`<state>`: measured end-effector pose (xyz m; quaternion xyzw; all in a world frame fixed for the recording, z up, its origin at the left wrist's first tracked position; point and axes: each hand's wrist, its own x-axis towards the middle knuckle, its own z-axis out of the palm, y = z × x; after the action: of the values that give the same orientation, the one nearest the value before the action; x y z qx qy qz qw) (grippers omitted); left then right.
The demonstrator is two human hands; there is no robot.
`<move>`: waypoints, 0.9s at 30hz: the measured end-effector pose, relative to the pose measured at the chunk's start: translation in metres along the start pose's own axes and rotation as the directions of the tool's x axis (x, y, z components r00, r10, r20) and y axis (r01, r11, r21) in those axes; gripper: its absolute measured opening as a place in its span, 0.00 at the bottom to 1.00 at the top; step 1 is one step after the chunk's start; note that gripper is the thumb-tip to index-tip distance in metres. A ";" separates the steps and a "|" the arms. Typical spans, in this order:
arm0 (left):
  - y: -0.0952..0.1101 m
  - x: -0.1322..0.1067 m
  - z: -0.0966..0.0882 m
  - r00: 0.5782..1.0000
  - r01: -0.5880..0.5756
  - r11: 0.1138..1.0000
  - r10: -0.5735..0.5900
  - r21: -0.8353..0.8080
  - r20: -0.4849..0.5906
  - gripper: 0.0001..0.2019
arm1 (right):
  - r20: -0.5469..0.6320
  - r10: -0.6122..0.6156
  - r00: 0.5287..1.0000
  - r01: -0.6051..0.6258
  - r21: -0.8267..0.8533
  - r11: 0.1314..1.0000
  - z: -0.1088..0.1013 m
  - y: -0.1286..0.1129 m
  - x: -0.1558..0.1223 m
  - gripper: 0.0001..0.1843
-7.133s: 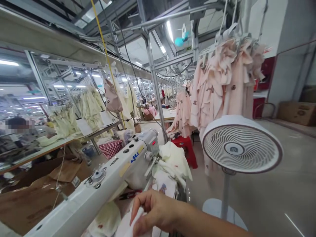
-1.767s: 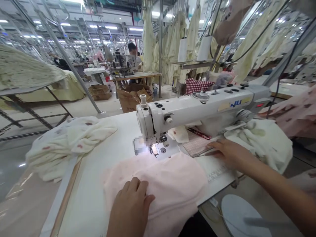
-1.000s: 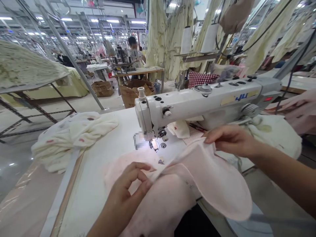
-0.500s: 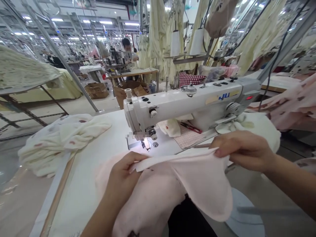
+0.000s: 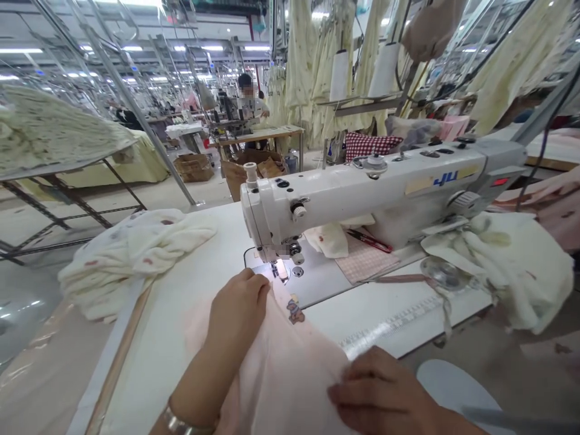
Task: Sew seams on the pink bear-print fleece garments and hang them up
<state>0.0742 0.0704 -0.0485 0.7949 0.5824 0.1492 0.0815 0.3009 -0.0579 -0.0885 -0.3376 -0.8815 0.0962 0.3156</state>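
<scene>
Two pink cloth (image 5: 285, 368) edges at left hand (image 5: 236, 305), right hand (image 5: 385, 389); fingers' hold unclear; tabletop (image 5: 342, 320) alongside

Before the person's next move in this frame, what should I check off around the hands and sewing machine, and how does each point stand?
1. Left hand on the pink cloth: ok, it rests there, close in front of the presser foot.
2. Firm hold by the right hand: cannot tell; it is at the cloth, but its fingers are blurred.
3. Pink cloth smooth: not ok, folds run through it.
4. Cloth edge under the presser foot: cannot tell.
5. Red-and-black tool clear of the pink cloth: ok, it lies apart, beside the machine's arm.
</scene>
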 end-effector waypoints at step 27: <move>-0.009 -0.018 0.048 0.952 -0.305 0.947 0.305 0.104 0.011 0.20 | 0.100 0.095 0.990 -0.095 -0.008 0.995 -0.008 0.022 0.009 0.10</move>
<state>0.0775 0.0584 -0.0993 0.8782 0.4597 0.1314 0.0143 0.3124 -0.0359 -0.0865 -0.3746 -0.8794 0.1266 0.2653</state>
